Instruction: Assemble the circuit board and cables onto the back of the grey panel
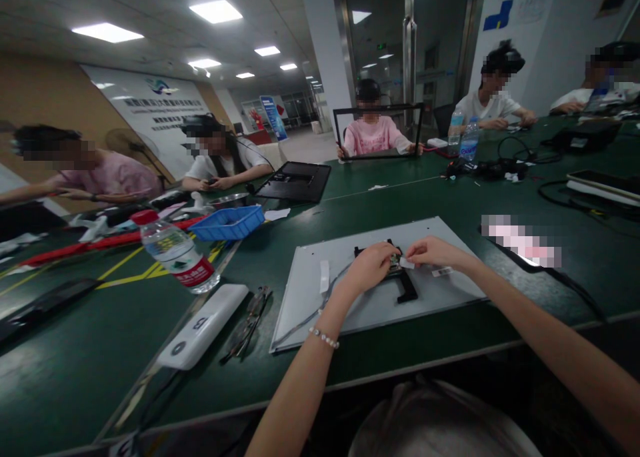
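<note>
A grey flat panel lies on the green table in front of me. A black bracket with a small circuit board sits on top of it. My left hand rests on the board's left side, fingers curled over it. My right hand pinches a small white strip at the board's right edge. A thin cable runs left across the panel from the board.
A water bottle, a white bar-shaped device and folded glasses lie to my left. A blue tray sits further back. Several people sit round the table; one holds up a black frame. Cables and bottles lie far right.
</note>
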A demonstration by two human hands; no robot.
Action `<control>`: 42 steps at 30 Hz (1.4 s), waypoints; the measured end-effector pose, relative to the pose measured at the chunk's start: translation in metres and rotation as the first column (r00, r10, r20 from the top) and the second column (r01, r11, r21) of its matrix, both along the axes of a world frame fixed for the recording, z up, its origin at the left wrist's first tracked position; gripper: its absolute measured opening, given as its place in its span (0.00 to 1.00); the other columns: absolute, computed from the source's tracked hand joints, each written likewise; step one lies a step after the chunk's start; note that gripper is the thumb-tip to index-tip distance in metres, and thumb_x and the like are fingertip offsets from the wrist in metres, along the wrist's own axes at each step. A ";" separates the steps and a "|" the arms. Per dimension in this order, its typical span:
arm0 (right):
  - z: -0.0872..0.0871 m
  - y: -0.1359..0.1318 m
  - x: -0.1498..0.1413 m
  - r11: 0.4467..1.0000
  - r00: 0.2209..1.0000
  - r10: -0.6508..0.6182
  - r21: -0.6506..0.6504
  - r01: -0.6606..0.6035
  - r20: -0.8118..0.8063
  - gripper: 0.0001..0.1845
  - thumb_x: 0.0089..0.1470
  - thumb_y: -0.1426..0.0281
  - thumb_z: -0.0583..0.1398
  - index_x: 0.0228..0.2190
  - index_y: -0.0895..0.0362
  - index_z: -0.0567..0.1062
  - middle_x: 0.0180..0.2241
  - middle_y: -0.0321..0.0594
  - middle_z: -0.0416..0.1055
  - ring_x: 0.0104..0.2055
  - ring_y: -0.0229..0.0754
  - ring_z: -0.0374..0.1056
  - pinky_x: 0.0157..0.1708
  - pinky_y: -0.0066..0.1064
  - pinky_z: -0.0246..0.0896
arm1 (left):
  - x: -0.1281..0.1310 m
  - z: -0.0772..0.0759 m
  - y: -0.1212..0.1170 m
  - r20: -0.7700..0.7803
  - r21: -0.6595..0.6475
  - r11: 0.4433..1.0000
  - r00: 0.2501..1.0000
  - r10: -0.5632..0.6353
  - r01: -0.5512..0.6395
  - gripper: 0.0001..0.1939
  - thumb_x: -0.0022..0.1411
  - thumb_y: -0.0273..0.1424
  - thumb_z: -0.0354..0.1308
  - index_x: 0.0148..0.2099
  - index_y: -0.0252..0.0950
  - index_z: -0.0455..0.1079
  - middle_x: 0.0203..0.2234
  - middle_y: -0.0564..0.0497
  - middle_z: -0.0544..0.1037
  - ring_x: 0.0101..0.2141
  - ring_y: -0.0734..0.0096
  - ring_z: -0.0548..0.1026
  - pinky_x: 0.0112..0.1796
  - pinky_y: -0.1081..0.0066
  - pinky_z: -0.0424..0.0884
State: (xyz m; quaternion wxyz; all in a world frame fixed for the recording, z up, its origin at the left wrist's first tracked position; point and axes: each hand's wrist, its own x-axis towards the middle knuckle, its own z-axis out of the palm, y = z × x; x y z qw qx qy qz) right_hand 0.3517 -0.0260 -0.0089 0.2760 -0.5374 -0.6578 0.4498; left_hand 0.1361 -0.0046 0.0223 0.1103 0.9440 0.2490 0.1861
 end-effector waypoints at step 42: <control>0.000 -0.002 -0.007 0.988 0.981 0.045 0.136 -0.072 0.191 0.13 0.43 0.66 0.62 0.33 0.57 0.79 0.33 0.39 0.77 0.34 0.42 0.69 0.36 0.29 0.62 | 0.001 -0.003 -0.001 -0.104 0.029 0.994 0.989 -0.102 0.105 0.17 0.59 0.18 0.47 0.46 0.35 0.72 0.45 0.46 0.75 0.47 0.67 0.71 0.51 0.64 0.65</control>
